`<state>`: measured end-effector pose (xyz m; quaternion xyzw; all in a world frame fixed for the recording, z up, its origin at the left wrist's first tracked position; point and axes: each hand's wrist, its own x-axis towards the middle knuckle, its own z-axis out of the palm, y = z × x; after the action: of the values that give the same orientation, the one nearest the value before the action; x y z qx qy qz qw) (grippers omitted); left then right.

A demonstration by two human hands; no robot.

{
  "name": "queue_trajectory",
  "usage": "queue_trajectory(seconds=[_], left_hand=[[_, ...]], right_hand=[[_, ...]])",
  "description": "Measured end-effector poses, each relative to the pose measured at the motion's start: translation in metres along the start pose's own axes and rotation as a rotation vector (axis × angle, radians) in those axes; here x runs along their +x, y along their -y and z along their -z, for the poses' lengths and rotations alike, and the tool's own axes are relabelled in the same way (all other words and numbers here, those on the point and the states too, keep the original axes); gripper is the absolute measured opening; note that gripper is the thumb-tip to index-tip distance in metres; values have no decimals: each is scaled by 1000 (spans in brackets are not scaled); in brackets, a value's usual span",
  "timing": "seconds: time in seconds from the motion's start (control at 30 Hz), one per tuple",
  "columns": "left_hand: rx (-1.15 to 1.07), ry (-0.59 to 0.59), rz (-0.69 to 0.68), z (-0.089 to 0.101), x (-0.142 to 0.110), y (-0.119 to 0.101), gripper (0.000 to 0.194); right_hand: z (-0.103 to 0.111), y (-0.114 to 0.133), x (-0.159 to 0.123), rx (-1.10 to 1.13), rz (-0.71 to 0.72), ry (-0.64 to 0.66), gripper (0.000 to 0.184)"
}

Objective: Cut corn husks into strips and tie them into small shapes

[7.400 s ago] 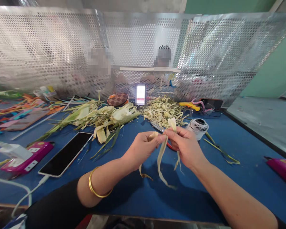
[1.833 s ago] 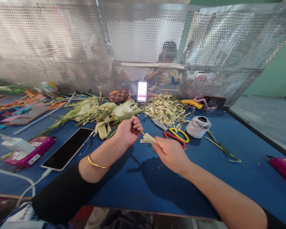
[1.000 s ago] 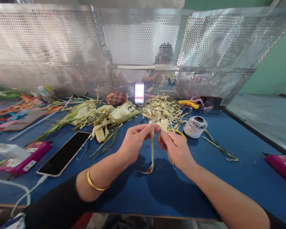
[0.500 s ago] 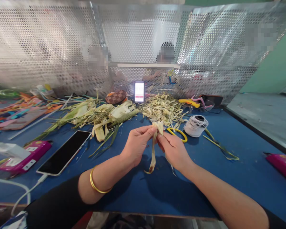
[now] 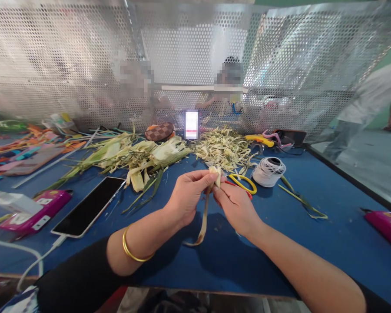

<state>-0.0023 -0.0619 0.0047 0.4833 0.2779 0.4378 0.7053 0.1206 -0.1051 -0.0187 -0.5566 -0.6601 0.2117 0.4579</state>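
Both hands meet over the middle of the blue table [image 5: 267, 261]. My left hand [image 5: 190, 195] pinches a pale folded corn husk [image 5: 215, 173] between thumb and fingers. From the other side my right hand [image 5: 236, 202] closes on the same husk, its fingertips partly hidden. A long, thin husk strip with a brown end hangs below them. Just beyond the right hand lie scissors [image 5: 254, 186] with yellow and red handles, partly covered by it. A spool of white thread [image 5: 269, 172] stands to their right.
Behind the hands lie a heap of shredded husk [image 5: 226, 150] and larger husks [image 5: 117, 152]. At left are a phone [image 5: 89, 206] on a cable and a magenta power strip [image 5: 54, 208]. A perforated metal screen [image 5: 189, 43] borders the back; a person [image 5: 371, 95] stands at right.
The hanging strip has swung left and lower, and the husk has turned slightly in my fingers. More of the scissors' red handle shows. A person has come into view at right.
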Motion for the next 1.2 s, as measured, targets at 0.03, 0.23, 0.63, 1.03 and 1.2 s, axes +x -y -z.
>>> queue_trajectory(seconds=[0.03,0.23,0.63,1.03,1.2], left_hand=[[-16,-6,-8,-1,0,-1,18],[-50,-38,70,-1,-2,-4,18],[-28,179,46,0,-3,7,30],[-412,-109,195,3,9,-7,27],[-555,-120,229,6,9,-14,32]], right_hand=[[0,1,1,58,37,-7,33],[-10,3,2,648,-134,135,25],[-4,12,0,891,-513,238,45],[-4,10,3,611,-458,191,41],[-5,5,3,403,-323,235,35]])
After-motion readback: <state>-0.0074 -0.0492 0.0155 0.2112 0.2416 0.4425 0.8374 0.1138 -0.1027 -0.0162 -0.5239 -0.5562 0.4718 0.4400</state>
